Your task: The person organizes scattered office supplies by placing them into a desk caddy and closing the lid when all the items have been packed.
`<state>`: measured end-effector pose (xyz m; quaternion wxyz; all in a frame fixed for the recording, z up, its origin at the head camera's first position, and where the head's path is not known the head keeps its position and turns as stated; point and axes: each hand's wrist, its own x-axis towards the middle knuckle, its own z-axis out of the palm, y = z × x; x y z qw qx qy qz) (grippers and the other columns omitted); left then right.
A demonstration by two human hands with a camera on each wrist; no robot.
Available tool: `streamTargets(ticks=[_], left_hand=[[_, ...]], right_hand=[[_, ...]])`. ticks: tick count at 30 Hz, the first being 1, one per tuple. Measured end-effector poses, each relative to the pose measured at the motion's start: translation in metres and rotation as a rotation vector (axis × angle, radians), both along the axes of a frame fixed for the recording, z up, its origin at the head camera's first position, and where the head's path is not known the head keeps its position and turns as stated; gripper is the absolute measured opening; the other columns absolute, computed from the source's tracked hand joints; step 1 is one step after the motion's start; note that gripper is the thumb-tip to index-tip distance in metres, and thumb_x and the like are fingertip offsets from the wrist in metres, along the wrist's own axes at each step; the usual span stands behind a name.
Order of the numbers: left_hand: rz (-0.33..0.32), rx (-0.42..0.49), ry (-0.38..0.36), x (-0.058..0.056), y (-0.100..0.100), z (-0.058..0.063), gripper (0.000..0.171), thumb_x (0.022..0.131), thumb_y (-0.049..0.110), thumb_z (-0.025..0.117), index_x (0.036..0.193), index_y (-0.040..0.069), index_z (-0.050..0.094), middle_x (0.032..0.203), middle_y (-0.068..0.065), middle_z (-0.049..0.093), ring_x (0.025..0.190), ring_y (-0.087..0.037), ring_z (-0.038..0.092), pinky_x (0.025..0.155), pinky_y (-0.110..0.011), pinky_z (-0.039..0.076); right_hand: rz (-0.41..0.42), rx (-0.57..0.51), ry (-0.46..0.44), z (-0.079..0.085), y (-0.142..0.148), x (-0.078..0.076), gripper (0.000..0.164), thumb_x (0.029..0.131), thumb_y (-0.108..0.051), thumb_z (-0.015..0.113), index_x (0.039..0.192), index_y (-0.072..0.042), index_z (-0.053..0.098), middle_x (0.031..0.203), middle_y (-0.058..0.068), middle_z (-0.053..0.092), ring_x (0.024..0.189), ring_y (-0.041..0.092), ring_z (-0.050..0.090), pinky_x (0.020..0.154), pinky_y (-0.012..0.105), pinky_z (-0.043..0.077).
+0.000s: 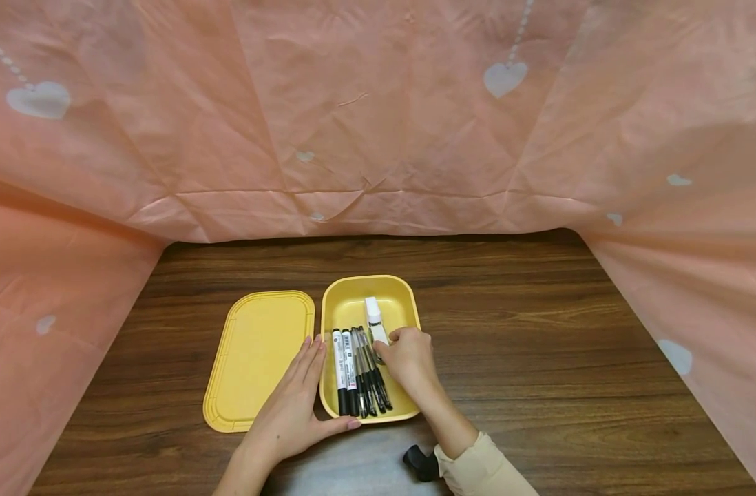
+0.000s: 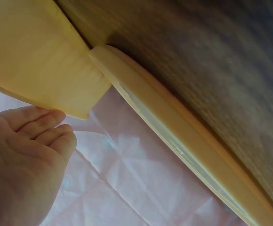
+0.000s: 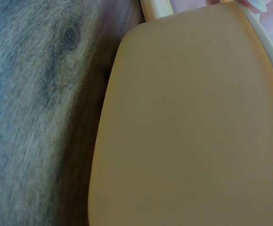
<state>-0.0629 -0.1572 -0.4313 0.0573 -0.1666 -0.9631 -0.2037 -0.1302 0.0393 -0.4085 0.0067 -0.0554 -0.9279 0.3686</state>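
Note:
A yellow box [image 1: 403, 293] stands uncovered on the table. Along its left side lie two white markers [image 1: 338, 362] with black caps, beside several clear pens [image 1: 378, 389] with black grips. My right hand [image 1: 409, 355] reaches into the box and pinches the near end of a white capped tube [image 1: 373, 310] with dark print. My left hand [image 1: 294, 406] rests at the box's near left corner, fingers straight along the left wall and thumb at the front rim. In the left wrist view, its fingertips [image 2: 56, 117] touch the box's rim.
The yellow lid [image 1: 263, 358] lies flat just left of the box. A small black object [image 1: 420, 463] is near my right sleeve [image 1: 483, 468]. Pink sheeting [image 1: 378, 124] with hearts encloses the wooden table [image 1: 527, 331] at the back and sides.

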Motion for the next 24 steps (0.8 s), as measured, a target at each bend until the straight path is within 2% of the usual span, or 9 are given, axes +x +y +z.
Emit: streamTargets(ticks=[6, 12, 17, 24], left_hand=[[-0.003, -0.002, 0.013, 0.000, 0.000, 0.000, 0.125, 0.066, 0.086, 0.056, 0.155, 0.007, 0.020, 0.161, -0.010, 0.023, 0.150, -0.028, 0.019, 0.120, -0.043, 0.027], [-0.006, -0.005, 0.008, 0.000, 0.000, 0.001, 0.124, 0.066, 0.085, 0.058, 0.155, 0.007, 0.020, 0.161, -0.010, 0.022, 0.150, -0.028, 0.018, 0.120, -0.043, 0.027], [-0.005, -0.002, 0.005, -0.001, 0.000, 0.001, 0.125, 0.066, 0.085, 0.058, 0.156, 0.009, 0.017, 0.161, -0.011, 0.023, 0.150, -0.028, 0.018, 0.120, -0.044, 0.027], [-0.007, -0.007, 0.005, -0.001, 0.000, 0.001, 0.125, 0.066, 0.085, 0.059, 0.156, 0.011, 0.014, 0.161, -0.011, 0.023, 0.150, -0.029, 0.019, 0.120, -0.045, 0.028]], right_hand=[[-0.014, -0.025, -0.005, 0.005, 0.004, -0.002, 0.031, 0.078, -0.024, 0.078, 0.097, 0.000, 0.076, 0.092, 0.014, 0.075, 0.089, 0.028, 0.070, 0.073, 0.039, 0.059], [-0.024, -0.047, -0.012, 0.011, 0.011, -0.004, 0.032, 0.079, -0.027, 0.078, 0.098, -0.001, 0.077, 0.095, 0.012, 0.076, 0.092, 0.027, 0.071, 0.072, 0.035, 0.060], [-0.037, -0.070, -0.025, 0.015, 0.014, -0.006, 0.034, 0.079, -0.028, 0.079, 0.100, -0.002, 0.076, 0.093, 0.011, 0.076, 0.087, 0.023, 0.072, 0.068, 0.033, 0.060], [-0.036, -0.094, 0.011, 0.021, 0.017, -0.009, 0.035, 0.078, -0.029, 0.079, 0.099, -0.001, 0.076, 0.088, 0.010, 0.076, 0.082, 0.021, 0.072, 0.064, 0.031, 0.059]])
